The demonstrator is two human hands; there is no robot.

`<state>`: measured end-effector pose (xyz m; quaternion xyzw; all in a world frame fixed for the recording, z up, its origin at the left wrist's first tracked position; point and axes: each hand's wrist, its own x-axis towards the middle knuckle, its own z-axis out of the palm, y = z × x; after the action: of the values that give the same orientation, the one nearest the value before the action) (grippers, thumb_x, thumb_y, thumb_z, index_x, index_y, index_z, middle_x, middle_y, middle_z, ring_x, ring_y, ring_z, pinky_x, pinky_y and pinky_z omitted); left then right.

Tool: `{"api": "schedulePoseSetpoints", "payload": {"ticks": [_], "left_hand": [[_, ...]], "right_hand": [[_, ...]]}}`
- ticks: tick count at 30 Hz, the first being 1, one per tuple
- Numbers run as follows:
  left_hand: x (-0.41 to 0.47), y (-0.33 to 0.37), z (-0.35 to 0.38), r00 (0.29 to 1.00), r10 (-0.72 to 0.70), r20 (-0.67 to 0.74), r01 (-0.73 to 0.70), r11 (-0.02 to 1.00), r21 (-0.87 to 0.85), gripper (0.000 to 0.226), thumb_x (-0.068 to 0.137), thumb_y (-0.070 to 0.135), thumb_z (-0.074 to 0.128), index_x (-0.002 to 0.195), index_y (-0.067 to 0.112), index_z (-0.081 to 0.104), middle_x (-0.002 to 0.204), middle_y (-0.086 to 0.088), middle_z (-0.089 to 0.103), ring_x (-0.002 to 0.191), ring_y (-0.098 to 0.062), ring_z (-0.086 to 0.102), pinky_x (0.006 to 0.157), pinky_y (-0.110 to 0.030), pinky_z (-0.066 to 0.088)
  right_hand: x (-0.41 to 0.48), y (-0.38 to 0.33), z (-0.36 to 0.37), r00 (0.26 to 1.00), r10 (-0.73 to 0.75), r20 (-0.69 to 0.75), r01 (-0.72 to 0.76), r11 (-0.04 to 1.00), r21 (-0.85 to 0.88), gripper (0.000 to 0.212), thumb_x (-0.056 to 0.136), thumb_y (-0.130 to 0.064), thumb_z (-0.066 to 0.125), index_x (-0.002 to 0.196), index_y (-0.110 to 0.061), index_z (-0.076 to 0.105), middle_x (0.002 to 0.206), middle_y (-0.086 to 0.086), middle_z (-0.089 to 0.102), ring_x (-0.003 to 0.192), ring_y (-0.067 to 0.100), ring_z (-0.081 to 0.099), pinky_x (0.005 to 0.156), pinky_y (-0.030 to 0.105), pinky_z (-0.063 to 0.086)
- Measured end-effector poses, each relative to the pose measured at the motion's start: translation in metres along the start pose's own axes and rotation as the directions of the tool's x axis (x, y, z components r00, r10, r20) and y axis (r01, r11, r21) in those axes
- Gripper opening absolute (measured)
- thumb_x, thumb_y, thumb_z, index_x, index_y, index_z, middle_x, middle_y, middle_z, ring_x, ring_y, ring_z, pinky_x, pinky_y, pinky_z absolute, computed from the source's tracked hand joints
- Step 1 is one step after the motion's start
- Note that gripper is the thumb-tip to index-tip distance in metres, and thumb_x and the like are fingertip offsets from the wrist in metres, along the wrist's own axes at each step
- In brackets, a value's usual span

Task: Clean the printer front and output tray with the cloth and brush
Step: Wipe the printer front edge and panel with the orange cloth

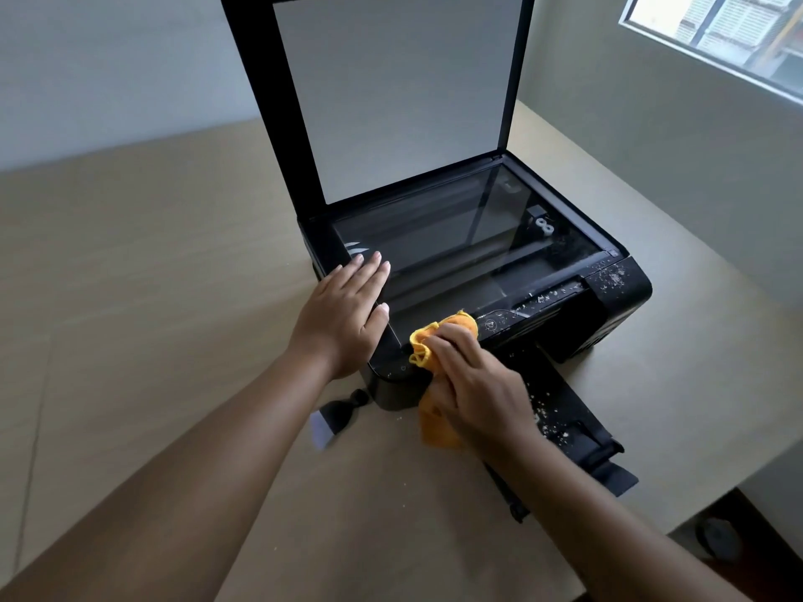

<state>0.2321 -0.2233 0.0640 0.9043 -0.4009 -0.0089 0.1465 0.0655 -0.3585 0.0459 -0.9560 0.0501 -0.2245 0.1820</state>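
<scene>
Though crumb-flecked, printer under cloth.

- Printer: no brand name, model number or label can be read on its black casing.
- Control strip, along the printer's front edge: small pale symbols, one of them round, too small and blurred to read.
- Scanner glass, left corner: white curved marks, not legible as characters.

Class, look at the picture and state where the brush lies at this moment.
In the head view the brush lies on the table, against the front left corner of the printer and just left of the orange cloth.
</scene>
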Motion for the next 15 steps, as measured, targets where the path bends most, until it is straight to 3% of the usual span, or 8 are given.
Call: {"api": "schedulePoseSetpoints", "payload": {"ticks": [6,10,15], "left_hand": [[0.001,0.0,0.001,1.0,0.007,-0.008,-0.007,1.0,0.004,0.072,0.089,0.046,0.012,0.155,0.02,0.023,0.163,0.004,0.015,0.15,-0.012,0.007,0.12,-0.027,-0.001],[0.0,0.001,0.002,1.0,0.002,-0.016,-0.002,1.0,-0.015,0.068,0.091,0.044,0.015,0.155,0.02,0.024,0.163,0.004,0.016,0.15,-0.012,0.008,0.121,-0.028,0.0],[0.0,0.0,0.001,1.0,0.002,-0.017,-0.003,0.999,-0.032,0.063,0.095,0.038,0.022,0.155,0.02,0.024,0.163,0.004,0.016,0.15,-0.011,0.008,0.12,-0.027,0.0]], "right_hand": [[0.007,0.032,-0.01,0.945,0.308,-0.111,-0.313,0.949,-0.038,0.035,0.087,-0.03,0.038,0.119,-0.02,0.05,0.128,-0.007,0.048,0.07,0.027,0.059,0.047,0.035,0.047],[0.002,0.003,0.003,0.978,0.187,-0.095,-0.19,0.982,-0.023,0.036,0.086,-0.026,0.044,0.119,-0.016,0.053,0.123,0.0,0.053,0.069,0.025,0.06,0.046,0.034,0.047],[-0.011,-0.023,0.009,1.0,-0.005,-0.013,0.006,0.998,0.066,0.04,0.093,-0.031,0.044,0.128,-0.017,0.059,0.132,-0.002,0.056,0.081,0.02,0.064,0.057,0.031,0.054]]}}
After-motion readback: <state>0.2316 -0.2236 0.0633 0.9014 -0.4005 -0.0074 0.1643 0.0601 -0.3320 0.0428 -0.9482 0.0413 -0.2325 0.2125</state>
